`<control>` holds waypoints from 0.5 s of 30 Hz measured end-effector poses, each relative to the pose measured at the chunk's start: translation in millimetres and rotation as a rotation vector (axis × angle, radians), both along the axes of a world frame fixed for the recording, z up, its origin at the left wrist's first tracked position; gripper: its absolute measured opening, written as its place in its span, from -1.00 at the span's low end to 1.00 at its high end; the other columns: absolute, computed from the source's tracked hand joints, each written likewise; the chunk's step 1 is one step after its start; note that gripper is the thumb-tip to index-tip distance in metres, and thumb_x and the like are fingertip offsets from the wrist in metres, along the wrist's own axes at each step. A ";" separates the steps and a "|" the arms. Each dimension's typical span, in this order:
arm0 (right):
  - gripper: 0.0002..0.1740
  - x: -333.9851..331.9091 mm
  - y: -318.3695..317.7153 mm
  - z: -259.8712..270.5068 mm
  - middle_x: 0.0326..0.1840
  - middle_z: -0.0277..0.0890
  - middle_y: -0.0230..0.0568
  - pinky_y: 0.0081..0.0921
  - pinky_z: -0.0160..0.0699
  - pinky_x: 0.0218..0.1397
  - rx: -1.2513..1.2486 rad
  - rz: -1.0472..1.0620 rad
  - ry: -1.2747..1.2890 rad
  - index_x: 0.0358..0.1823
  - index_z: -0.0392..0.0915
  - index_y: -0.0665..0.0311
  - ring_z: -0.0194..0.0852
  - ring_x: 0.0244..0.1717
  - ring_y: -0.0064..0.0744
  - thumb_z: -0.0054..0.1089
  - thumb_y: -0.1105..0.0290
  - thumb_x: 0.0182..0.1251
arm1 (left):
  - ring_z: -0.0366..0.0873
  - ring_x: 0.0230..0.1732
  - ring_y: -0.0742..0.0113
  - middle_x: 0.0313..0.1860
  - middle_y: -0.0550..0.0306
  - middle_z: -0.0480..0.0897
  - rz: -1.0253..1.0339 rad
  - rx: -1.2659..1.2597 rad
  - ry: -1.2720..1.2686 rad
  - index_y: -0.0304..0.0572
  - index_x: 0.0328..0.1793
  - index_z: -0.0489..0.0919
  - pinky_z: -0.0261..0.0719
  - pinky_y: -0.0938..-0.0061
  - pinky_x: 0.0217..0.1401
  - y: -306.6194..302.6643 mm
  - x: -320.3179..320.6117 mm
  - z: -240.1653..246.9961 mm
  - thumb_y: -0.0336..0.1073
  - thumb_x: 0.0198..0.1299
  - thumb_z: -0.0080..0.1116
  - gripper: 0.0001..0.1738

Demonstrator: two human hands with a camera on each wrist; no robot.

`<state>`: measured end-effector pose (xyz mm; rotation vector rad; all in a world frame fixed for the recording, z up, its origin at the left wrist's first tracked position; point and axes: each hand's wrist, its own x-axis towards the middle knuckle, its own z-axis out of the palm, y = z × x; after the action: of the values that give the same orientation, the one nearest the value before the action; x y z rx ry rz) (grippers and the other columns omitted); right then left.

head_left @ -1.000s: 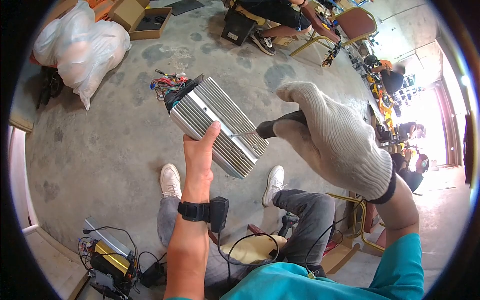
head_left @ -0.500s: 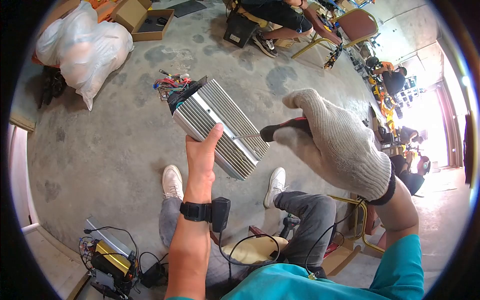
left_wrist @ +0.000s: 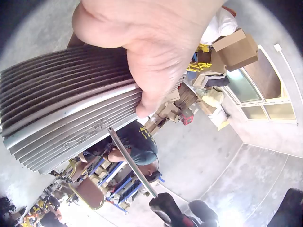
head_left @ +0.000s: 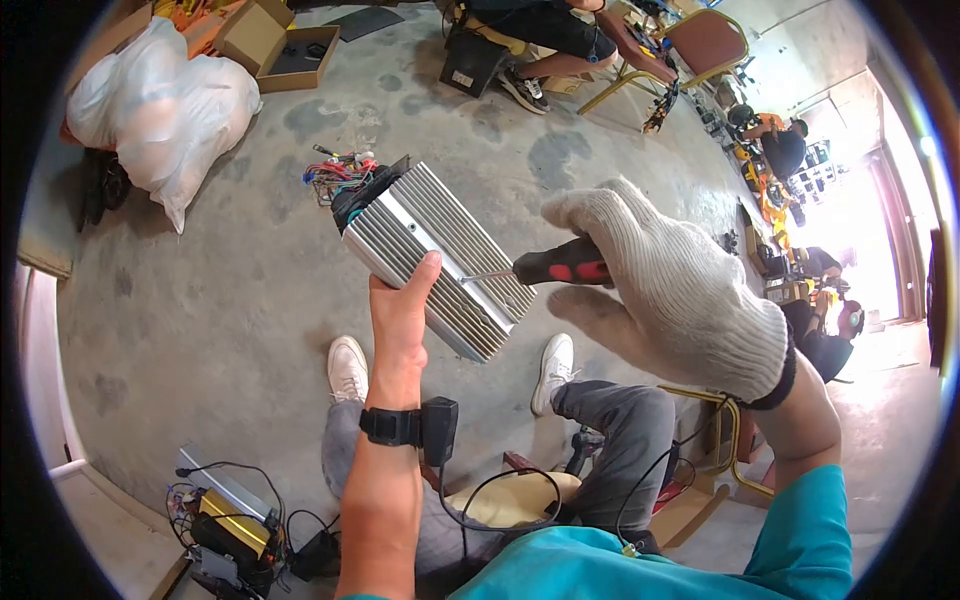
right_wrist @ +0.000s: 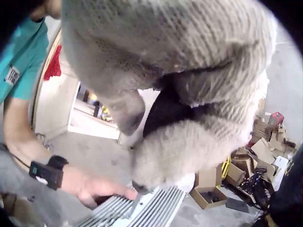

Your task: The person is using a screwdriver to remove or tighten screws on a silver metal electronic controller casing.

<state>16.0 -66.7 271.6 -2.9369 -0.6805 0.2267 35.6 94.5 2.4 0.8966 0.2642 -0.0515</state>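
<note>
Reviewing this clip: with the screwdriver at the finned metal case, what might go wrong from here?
The screwdriver may slip and jab the bare left grip, whose thumb lies close to the tip.
The finned metal case could twist or drop, since only that grip appears to hold it above the floor.
The loose wires at its far end might snag if it turns.

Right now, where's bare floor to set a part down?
Head view: the concrete floor left of the left shoe is bare, between the white bag above and the gold unit below. Another patch lies beyond the finned case, short of the black box. Crowded: lower left round the gold unit, upper right round the red chair.
</note>
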 end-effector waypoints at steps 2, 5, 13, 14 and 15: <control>-0.61 4.9 -7.7 -1.6 -0.01 0.56 -0.07 -0.17 0.67 -0.06 0.002 0.096 -0.035 0.14 0.49 0.25 0.73 -0.02 -0.01 0.40 0.43 0.34 | 0.64 0.12 0.37 0.18 0.14 0.66 0.006 -0.017 -0.007 -0.30 0.39 0.49 0.63 0.42 0.17 -3.1 2.2 -1.8 -0.09 0.29 0.49 -0.32; -0.59 1.1 -12.7 -2.7 0.00 0.56 -0.09 -0.19 0.69 -0.06 -0.026 0.198 -0.065 0.15 0.50 0.24 0.73 -0.04 -0.01 0.41 0.46 0.31 | 0.64 0.14 0.38 0.18 0.16 0.66 0.025 -0.021 -0.020 -0.28 0.41 0.47 0.63 0.41 0.18 -7.2 2.5 -12.4 0.03 0.29 0.48 -0.26; -0.54 -9.2 10.5 -0.2 -0.03 0.56 -0.09 -0.16 0.70 0.00 -0.078 -0.044 0.020 0.20 0.51 0.20 0.71 -0.02 0.02 0.42 0.42 0.30 | 0.53 0.30 0.34 0.31 0.08 0.60 -0.005 -0.054 -0.085 -0.33 0.45 0.41 0.43 0.38 0.43 1.9 0.3 -10.2 0.10 0.24 0.51 -0.13; -0.54 -8.3 5.7 -2.5 -0.03 0.56 -0.09 -0.16 0.70 0.00 -0.077 -0.046 0.018 0.20 0.51 0.20 0.71 -0.02 0.02 0.42 0.42 0.30 | 0.53 0.30 0.34 0.31 0.08 0.60 -0.005 -0.062 -0.099 -0.32 0.45 0.41 0.43 0.37 0.43 1.6 0.4 -9.6 0.10 0.25 0.51 -0.14; -0.53 -6.4 -0.9 -5.5 -0.03 0.57 -0.09 -0.17 0.69 -0.01 -0.066 0.085 -0.031 0.22 0.51 0.20 0.71 -0.01 0.01 0.43 0.38 0.30 | 0.53 0.30 0.34 0.31 0.08 0.60 -0.007 -0.062 -0.100 -0.32 0.45 0.41 0.43 0.37 0.43 0.5 0.4 -8.8 0.10 0.25 0.51 -0.14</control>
<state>9.5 -67.7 266.1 -2.9825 -0.8191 0.2161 35.9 95.0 -6.4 0.8362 0.1653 -0.0210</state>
